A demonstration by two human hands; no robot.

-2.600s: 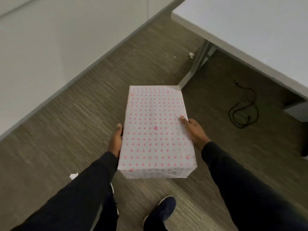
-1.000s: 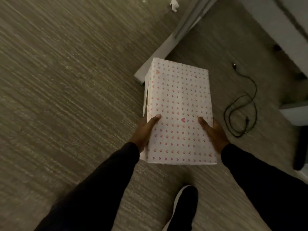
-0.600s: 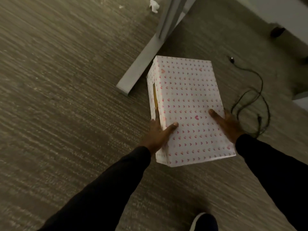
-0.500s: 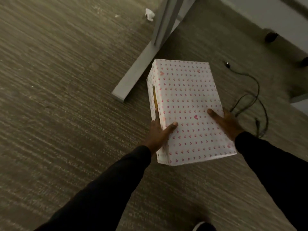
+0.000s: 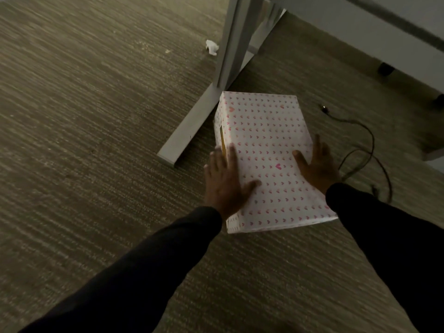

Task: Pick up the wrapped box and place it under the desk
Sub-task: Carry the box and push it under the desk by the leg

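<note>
The wrapped box (image 5: 266, 145), white paper with small pink hearts, lies flat on the carpet just right of the desk's grey leg (image 5: 230, 44) and its floor foot (image 5: 185, 131). The desk top's (image 5: 360, 27) edge runs across the upper right. My left hand (image 5: 223, 183) lies flat against the box's left top edge, fingers stretched forward and thumb on top. My right hand (image 5: 317, 167) lies the same way on the right edge. Neither hand's fingers curl under the box. A tear in the wrapping on the left side shows yellow.
A black cable (image 5: 367, 150) loops on the carpet right of the box. A crumpled white paper scrap (image 5: 212, 47) lies left of the desk leg. Dark casters (image 5: 385, 69) stand further back under the desk. Open carpet stretches to the left.
The box has gone down from carried height onto the carpet beside the desk foot. My fingers have come out from under its sides and now lie flat along its top edges.
</note>
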